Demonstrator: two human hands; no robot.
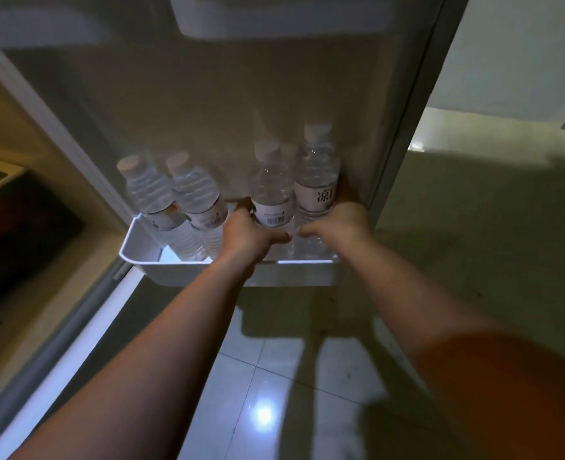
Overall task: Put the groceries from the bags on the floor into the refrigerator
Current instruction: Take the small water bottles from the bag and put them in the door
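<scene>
The open refrigerator door (208, 104) carries a white bottom shelf (181, 272) with several clear water bottles in it. Two bottles (178, 197) lean to the left at the shelf's left end. My left hand (249, 235) grips a barcode-labelled bottle (271, 190) standing in the shelf. My right hand (337, 220) grips a taller bottle (316, 174) with a white label, beside the door's right edge. Both held bottles stand upright and touch each other.
The refrigerator's dim interior (15, 234) lies at the left, with the door's hinge edge next to it. A second door shelf (284, 18) hangs above. Glossy tiled floor (264, 393) spreads below the shelf. A wall (513, 54) rises at the right.
</scene>
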